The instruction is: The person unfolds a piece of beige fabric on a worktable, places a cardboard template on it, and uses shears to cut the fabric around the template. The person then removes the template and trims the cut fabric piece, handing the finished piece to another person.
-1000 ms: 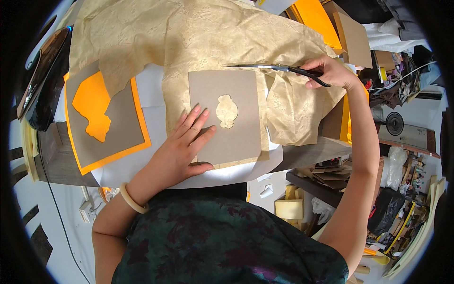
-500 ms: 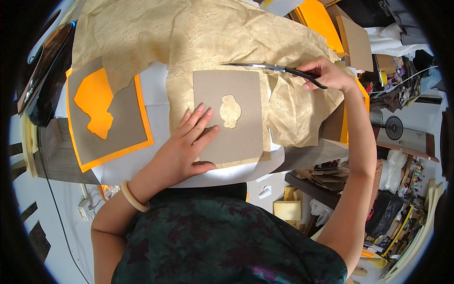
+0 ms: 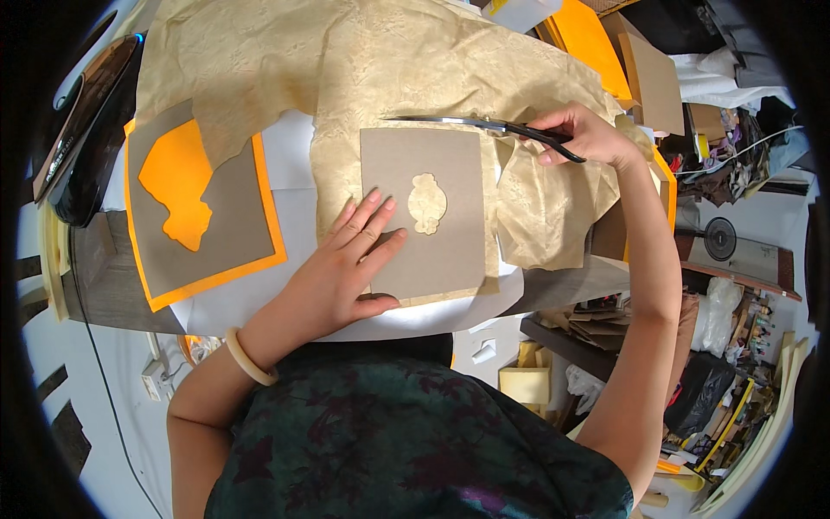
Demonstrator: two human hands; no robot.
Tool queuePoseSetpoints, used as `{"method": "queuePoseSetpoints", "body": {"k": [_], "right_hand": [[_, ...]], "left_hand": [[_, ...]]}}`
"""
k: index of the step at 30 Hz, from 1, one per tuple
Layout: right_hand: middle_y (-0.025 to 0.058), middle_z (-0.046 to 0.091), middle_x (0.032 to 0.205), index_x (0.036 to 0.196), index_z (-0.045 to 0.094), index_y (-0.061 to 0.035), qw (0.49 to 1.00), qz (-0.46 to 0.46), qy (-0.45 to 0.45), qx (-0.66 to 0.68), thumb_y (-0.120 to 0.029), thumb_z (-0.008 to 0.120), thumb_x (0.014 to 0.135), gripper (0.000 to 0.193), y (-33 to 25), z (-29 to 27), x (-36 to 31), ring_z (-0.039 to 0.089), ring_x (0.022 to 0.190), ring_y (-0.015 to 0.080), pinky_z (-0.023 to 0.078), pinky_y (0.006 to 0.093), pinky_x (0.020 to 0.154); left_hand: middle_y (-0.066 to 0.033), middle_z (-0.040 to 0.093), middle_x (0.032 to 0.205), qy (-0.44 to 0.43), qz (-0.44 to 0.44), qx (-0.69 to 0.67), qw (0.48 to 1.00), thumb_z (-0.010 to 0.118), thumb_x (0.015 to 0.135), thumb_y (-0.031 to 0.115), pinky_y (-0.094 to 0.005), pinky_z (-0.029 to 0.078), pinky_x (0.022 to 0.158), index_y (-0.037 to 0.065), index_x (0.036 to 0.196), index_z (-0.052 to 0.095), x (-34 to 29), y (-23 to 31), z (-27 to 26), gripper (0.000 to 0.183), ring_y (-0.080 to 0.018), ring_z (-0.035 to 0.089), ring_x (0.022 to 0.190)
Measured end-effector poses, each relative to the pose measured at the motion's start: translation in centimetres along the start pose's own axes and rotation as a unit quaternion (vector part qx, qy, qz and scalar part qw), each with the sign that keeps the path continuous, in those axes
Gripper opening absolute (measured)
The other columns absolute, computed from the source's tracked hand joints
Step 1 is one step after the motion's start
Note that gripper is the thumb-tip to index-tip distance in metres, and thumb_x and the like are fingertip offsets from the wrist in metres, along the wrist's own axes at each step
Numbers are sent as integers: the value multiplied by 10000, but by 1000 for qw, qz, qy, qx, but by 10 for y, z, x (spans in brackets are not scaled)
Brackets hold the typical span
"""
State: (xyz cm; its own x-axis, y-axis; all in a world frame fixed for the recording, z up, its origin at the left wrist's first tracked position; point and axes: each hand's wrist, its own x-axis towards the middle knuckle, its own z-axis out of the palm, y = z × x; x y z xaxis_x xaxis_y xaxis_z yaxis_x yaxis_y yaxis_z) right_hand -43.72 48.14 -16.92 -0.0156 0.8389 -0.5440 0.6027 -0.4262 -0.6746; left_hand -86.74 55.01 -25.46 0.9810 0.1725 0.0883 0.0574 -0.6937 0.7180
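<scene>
A grey-brown rectangular board [image 3: 458,268] with an ornate cut-out lies on pale gold patterned fabric [image 3: 406,60], which shows through the hole. My left hand [image 3: 333,277] rests flat on the board's left side, fingers spread, thumb at its near edge. Gripped by the handles in my right hand [image 3: 584,138] is a long pair of black-handled scissors [image 3: 471,122]. Its blades look nearly closed and lie across the fabric just beyond the board's far edge. A loose flap of the fabric [image 3: 553,208] lies to the right of the board, below my right hand.
At left, another grey-brown board [image 3: 238,208] backed with orange shows an orange cut-out shape. White paper [image 3: 294,199] lies beneath things on the dark table [image 3: 562,284]. A glossy black object [image 3: 91,147] stands at far left. Orange sheets [image 3: 592,52] and cardboard [image 3: 654,86] sit back right.
My right hand has moved the scissors leftward along the fabric beyond the board's far edge. My left hand stays pressed on the board. The view has shifted slightly.
</scene>
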Motion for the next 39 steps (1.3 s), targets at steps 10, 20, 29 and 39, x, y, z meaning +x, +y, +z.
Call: {"method": "queuePoseSetpoints", "body": {"k": [10,20,29,39], "right_hand": [[-39,687,761,1133,798,-21,1000,-16,11,9,-229,918,824,391,-9,12,18,559,655,47,455,225,601],[-44,708,804,1130,807,-39,1000,-17,0,18,-242,929,811,398,-30,21,30,574,704,43,464,220,636],[-48,707,806,1154,803,-50,998,-44,-33,8,-231,927,812,406,-35,21,40,572,721,35,465,222,646],[-46,721,832,1160,800,-46,998,-61,-30,5,-227,923,819,405,-37,29,61,580,726,36,474,212,655]], "left_hand": [[-229,309,1673,8,9,-9,1000,816,829,400,-562,170,1280,3,1475,529,-1,0,0,812,-421,203,1584],[-232,318,1666,17,13,-10,1000,820,829,376,-568,176,1278,-1,1466,538,-1,-1,2,792,-427,209,1581],[-230,313,1669,20,18,-13,1000,816,841,374,-568,173,1280,1,1474,532,-1,-1,0,788,-424,196,1586],[-229,301,1675,21,21,-9,1000,813,839,384,-574,169,1280,3,1480,528,-2,-3,2,798,-424,190,1587]]}}
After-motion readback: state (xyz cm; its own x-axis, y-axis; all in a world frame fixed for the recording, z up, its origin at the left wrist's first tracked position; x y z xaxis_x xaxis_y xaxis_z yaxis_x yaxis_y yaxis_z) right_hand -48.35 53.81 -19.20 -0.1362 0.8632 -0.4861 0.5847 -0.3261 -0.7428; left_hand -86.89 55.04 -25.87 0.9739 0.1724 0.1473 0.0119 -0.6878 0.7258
